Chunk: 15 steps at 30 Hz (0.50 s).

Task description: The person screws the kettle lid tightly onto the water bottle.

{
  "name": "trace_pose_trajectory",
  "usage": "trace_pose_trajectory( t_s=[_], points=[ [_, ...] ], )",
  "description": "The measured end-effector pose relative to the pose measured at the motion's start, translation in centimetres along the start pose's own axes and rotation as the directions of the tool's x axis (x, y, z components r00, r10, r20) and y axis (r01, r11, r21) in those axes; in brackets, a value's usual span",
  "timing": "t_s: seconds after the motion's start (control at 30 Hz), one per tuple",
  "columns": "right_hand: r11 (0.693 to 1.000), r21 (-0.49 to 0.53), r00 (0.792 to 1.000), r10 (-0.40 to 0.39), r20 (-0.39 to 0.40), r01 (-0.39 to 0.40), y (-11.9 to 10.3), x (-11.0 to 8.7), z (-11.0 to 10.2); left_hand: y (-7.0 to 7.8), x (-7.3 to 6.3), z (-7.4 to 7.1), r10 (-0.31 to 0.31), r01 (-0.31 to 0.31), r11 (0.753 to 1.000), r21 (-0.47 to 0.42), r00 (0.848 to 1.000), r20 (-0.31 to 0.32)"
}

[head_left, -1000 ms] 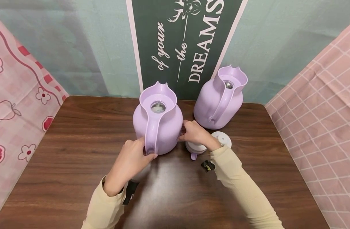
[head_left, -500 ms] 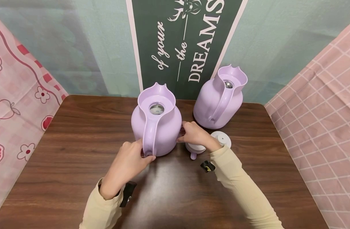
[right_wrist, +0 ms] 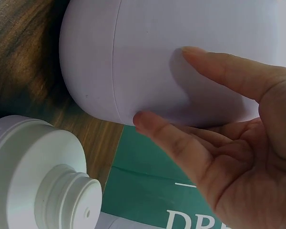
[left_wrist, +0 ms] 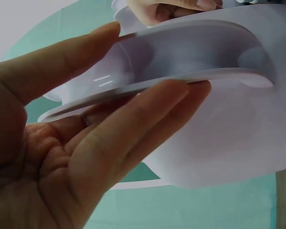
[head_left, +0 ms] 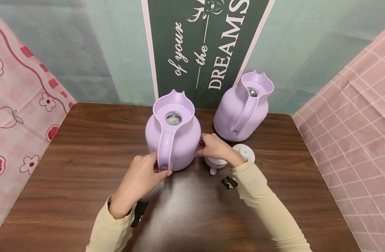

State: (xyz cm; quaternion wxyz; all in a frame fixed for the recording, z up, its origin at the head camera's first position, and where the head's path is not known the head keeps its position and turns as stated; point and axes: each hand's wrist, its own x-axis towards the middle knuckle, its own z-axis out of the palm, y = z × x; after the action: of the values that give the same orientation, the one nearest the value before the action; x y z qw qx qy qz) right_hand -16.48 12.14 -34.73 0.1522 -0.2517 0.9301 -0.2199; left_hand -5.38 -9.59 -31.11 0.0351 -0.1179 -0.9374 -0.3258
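A lilac thermos jug [head_left: 186,143] stands upright on the table, its lid off and its round inner mouth showing. My left hand [head_left: 140,182] pinches the lower part of its handle between thumb and fingers. In the left wrist view the handle [left_wrist: 195,47] runs between the thumb [left_wrist: 86,50] and the fingertips. On the jug's right flank rests my right hand [head_left: 215,148], fingers fairly straight. The right wrist view has its thumb and a fingertip against the smooth jug wall [right_wrist: 148,52]. Just below that hand lies a white lid [head_left: 215,163] with a lilac tab, partly hidden.
A second lilac jug [head_left: 239,115], likewise lidless, stands at the back right. Another white lid [head_left: 247,151] lies in front of it, partly behind my right wrist. A green lettered banner [head_left: 198,52] hangs behind the wooden table [head_left: 94,147], and patterned pink cloths flank it.
My left wrist has swung slightly left, still gripping the handle. The near jug shifted a touch toward me, then back. My right hand has stayed against its side.
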Motion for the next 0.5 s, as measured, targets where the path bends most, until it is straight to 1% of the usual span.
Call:
trace_pose_trajectory(
  t_s=[0.13,0.33,0.5],
  points=[
    [1.000,0.009,1.000,-0.002,-0.002,0.002,0.2,0.0,0.2,-0.3,0.0,0.3,-0.015,0.015,1.000,-0.010,1.000,0.021],
    [1.000,0.011,1.000,-0.006,-0.001,0.006,0.3,-0.2,0.4,-1.3,0.2,1.3,-0.049,0.050,0.999,-0.019,0.997,0.067],
    [1.000,-0.002,1.000,-0.016,-0.008,0.016,0.4,-0.5,0.3,-2.0,0.4,1.8,-0.056,0.058,0.998,-0.026,0.996,0.076]
  ],
)
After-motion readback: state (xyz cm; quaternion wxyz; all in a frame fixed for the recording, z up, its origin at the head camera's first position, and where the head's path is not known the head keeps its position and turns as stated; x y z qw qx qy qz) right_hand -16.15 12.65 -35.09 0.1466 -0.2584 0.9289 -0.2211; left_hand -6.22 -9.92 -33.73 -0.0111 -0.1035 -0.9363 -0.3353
